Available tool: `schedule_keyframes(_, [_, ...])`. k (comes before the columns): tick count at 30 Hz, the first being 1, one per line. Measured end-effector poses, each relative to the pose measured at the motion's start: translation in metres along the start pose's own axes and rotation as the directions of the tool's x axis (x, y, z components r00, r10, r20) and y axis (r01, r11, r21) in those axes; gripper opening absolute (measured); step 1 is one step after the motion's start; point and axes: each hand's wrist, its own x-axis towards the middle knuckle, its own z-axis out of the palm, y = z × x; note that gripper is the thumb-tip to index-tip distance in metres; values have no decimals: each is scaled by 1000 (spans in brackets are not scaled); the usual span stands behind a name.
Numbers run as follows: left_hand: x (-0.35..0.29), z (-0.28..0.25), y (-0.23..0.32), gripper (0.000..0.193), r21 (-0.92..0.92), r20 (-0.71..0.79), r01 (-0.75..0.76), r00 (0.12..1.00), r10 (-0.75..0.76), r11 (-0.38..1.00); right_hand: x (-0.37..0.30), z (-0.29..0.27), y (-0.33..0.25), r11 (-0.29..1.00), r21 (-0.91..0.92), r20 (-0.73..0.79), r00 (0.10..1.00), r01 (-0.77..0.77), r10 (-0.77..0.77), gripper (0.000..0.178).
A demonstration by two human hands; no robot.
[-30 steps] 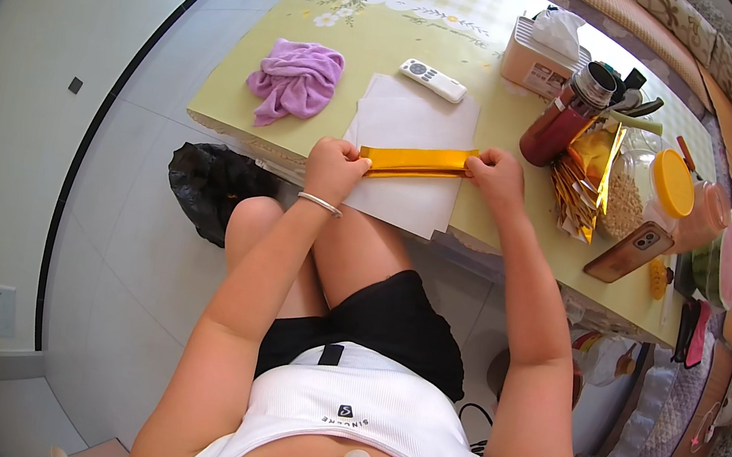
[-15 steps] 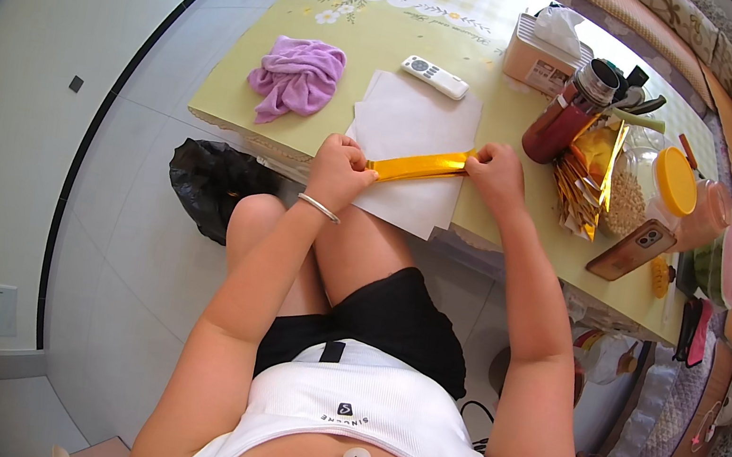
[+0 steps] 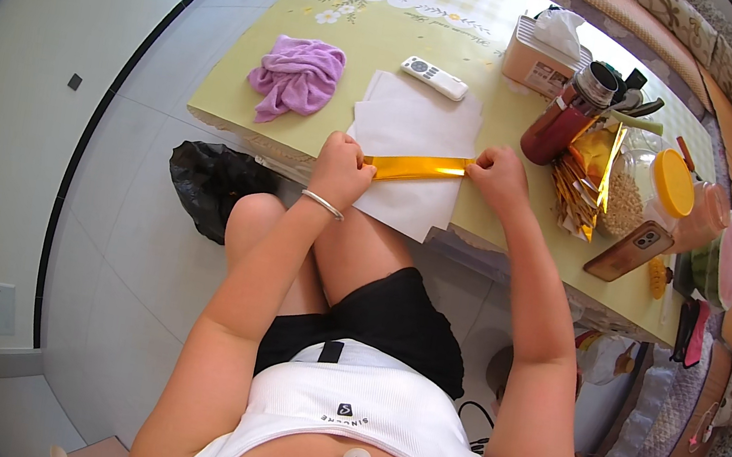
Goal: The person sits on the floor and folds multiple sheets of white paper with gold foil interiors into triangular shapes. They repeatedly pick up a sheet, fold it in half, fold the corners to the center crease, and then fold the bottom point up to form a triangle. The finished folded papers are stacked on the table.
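Observation:
A shiny gold foil strip (image 3: 419,168) is stretched between my hands, above white paper sheets (image 3: 416,126) at the table's near edge. My left hand (image 3: 343,168) pinches its left end, and a silvery bangle (image 3: 322,203) circles that wrist. The right end is pinched by the fingers of my right hand (image 3: 499,177). The strip lies nearly flat and rises slightly toward the right. To the right of my right hand stands a bundle of folded gold foil pieces (image 3: 578,188).
A lilac cloth (image 3: 299,79) lies left of the paper, with a white remote control (image 3: 435,78) beyond it. At the right are a dark red thermos (image 3: 567,117), a tissue box (image 3: 539,57), a yellow-lidded jar (image 3: 673,183) and a phone (image 3: 628,252). A black bag (image 3: 214,190) rests below the table.
The gold foil strip looks flatter and smoother between my fingers than before. Both hands keep their pinch and have barely shifted.

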Motion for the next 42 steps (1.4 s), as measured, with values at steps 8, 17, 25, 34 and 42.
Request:
schedule_keyframes(8, [-2,-1,5,20,77,17,17,1000,-19,997,-3,-2,-8,999,-33,-5,1000,-21,21,18])
schedule_keyframes(17, [-1,-1,14,41,464,283,-701,697,659,542,-15,-1,-24,959,-247,-135,975,141,-178,32])
schedule_keyframes(25, [-4,0,13,45,473,407,-705,707,578,529,-59,34,-38,766,-241,221,802,596,-555,72])
schedule_keyframes(34, [-44,-35,-23,55,481,408,-613,789,459,627,-43,3,9,768,-326,172,833,551,-526,54])
schedule_keyframes(42, [-8,-26,31,14,357,250,-589,808,533,725,-26,-15,-5,565,-473,209,709,676,-673,37])
